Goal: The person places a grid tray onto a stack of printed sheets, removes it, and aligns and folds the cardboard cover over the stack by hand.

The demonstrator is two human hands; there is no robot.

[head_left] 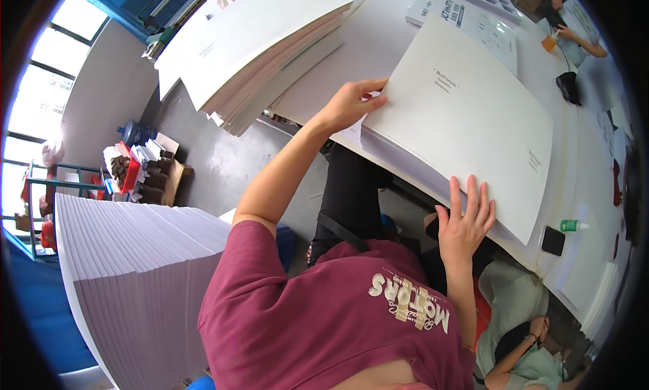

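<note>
A thick stack of large white printed sheets point(473, 112) lies on the white table in front of me, with small lines of text on its top sheet. My left hand point(351, 106) is at the stack's left edge, thumb and forefinger apart with their tips against the paper. Over the near edge, my right hand point(466, 217) rests with its fingers spread on the top sheet. Partly under the far side of the stack lies a printed white sheet or cover point(476, 35) with dark lettering.
Another tall paper stack point(263, 41) stands at the table's left end. A huge pile of folded sheets point(145, 275) rises at my left. A green-labelled bottle point(572, 225) and a dark phone-like object point(552, 240) lie at right. Other people sit at right and far right.
</note>
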